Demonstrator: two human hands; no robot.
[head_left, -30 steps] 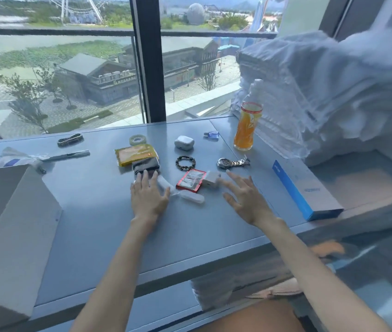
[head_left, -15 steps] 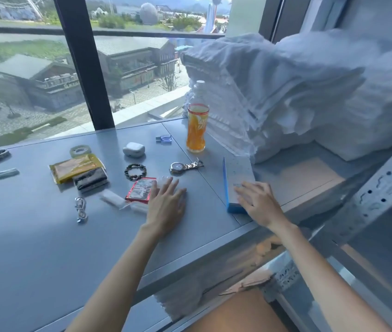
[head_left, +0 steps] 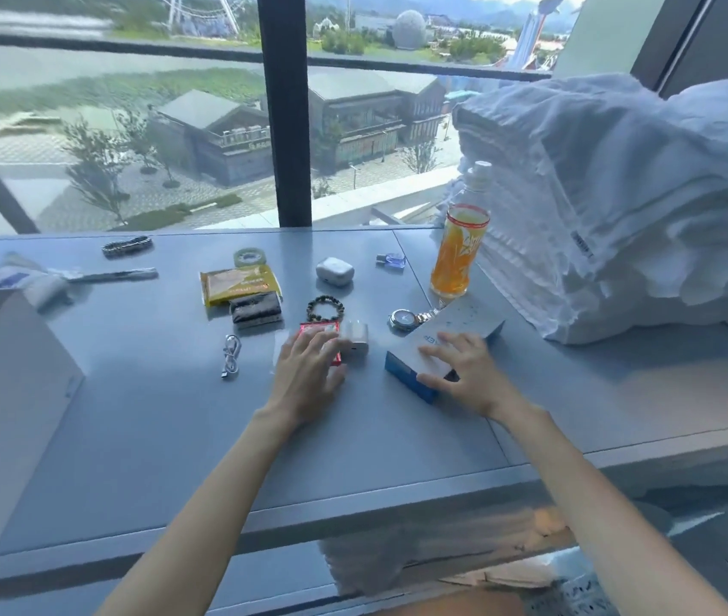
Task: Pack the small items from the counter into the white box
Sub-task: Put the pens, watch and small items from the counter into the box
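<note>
The blue-sided box, pale-topped, has swung diagonal in the right hand.

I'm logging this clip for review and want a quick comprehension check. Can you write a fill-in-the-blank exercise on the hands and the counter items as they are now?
1. The right hand holds the long box, whose near side is coloured ____.
2. The left hand lies flat over a ____ packet.
3. The bottle holds an ____ drink.
4. The white box stands at the ____ end of the counter.

Missing words: blue; red; orange; left.
</note>
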